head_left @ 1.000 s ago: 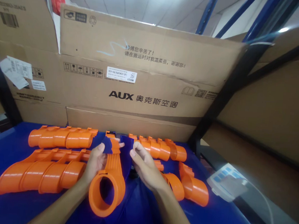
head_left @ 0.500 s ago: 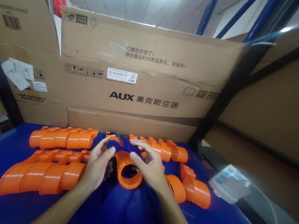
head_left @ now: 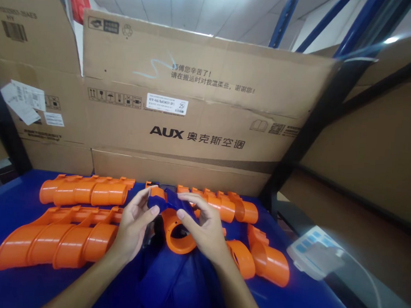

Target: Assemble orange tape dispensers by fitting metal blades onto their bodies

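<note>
Between my hands is an orange plastic part with a round ring point(head_left: 181, 248), its opening turned toward me. Glossy blue plastic film point(head_left: 175, 200) lies over its upper end. My left hand point(head_left: 134, 222) is at the left, with thumb and fingers closed on the blue film beside the part's orange top. On the right, my right hand point(head_left: 205, 225) curls around the film and the ring's side, its thumb near the upper rim. My fingers and the film hide much of the part.
Rows of similar orange ring parts point(head_left: 73, 243) lie at the left, with more orange parts point(head_left: 270, 263) at the right on the blue table surface point(head_left: 4, 219). Behind stands a cardboard panel point(head_left: 201, 111). A white box with a cable point(head_left: 315, 253) sits at the right edge.
The orange ring has tilted and shifted slightly up and right. Both hands stay nearly in place on the blue film.
</note>
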`<state>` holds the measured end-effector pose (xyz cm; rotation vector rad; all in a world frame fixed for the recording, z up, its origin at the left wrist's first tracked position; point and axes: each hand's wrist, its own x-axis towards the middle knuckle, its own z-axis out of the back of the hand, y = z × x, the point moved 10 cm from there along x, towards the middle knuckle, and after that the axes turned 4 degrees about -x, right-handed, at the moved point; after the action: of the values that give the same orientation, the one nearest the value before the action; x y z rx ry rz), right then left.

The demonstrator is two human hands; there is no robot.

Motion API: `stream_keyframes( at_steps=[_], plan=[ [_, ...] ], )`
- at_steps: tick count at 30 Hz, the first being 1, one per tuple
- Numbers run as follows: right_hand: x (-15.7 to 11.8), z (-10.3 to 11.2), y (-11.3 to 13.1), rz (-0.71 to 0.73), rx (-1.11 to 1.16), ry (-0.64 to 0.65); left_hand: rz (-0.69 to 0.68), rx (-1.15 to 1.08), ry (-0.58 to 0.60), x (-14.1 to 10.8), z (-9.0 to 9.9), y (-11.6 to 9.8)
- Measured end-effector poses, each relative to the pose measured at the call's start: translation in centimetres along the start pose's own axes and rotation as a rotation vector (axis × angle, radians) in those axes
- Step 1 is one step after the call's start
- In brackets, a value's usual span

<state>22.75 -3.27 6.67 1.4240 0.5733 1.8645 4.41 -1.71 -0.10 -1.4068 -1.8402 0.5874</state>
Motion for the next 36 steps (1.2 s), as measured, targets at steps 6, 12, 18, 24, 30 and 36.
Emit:
stream_keyframes(
  at_steps=[6, 12, 18, 24, 30, 36],
  plan=[
    [-0.2, -0.5, 0.0, -0.023, 0.043, 0.054, -0.048, 0.002, 0.038, -0.2, 0.1, -0.2],
    [-0.2, -0.5, 1.4, 0.065, -0.121, 0.105, -0.063, -0.014, 0.169, -0.7, -1.1, -0.4],
    [-0.6, -0.5, 2.8, 0.246, -0.378, 0.070, -0.047, 0.045, 0.186, -0.6, -1.4, 0.0],
    [-1.2, -0.9, 2.8, 0.359, -0.450, 0.056, -0.088, 0.171, 0.105, -0.1, -0.8, -0.6],
    [-1.3, -0.8, 3.0, 0.395, -0.436, 0.045, -0.112, 0.177, 0.093, 0.0, -0.8, -0.9],
    [-1.3, -0.9, 3.0, 0.373, -0.431, 0.054, -0.141, 0.218, 0.065, 0.0, -0.6, -1.1]
  ],
)
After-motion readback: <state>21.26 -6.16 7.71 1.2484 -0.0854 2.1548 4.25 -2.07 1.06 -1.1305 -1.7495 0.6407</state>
